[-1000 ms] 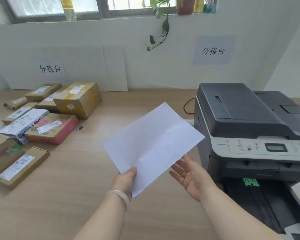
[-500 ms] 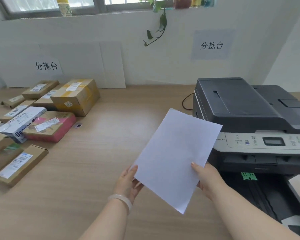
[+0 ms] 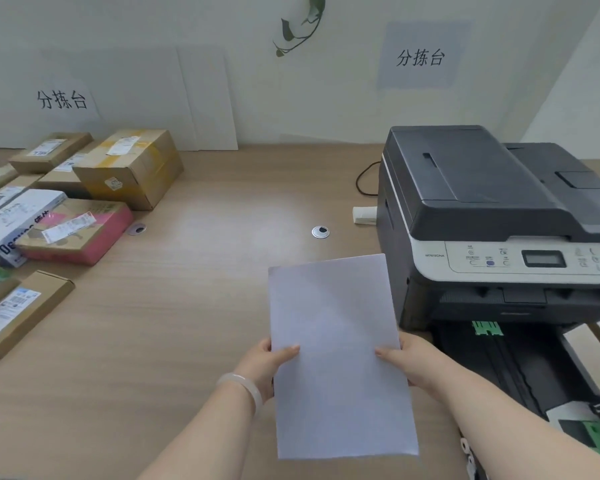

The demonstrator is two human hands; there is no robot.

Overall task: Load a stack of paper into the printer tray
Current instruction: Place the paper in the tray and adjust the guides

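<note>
A white paper stack (image 3: pixel 336 355) hangs lengthwise over the wooden desk (image 3: pixel 187 323), just left of the printer (image 3: pixel 492 216). My left hand (image 3: pixel 265 363) grips its left edge and my right hand (image 3: pixel 407 360) grips its right edge, thumbs on top. The printer's black paper tray (image 3: pixel 520 368) is pulled out toward me at the lower right, with green guides (image 3: pixel 486 328) inside. The paper is beside the tray, not over it.
Several cardboard parcels (image 3: pixel 129 168) and a pink box (image 3: pixel 80 230) crowd the desk's left side. A round cable grommet (image 3: pixel 320 232) sits mid-desk, with a white plug block (image 3: pixel 364 214) and black cable by the printer's left side. A wall stands behind.
The paper has turned from a diagonal tilt to lengthwise and come lower and nearer. My right hand, open a second ago, now grips its right edge. The view has tipped down.
</note>
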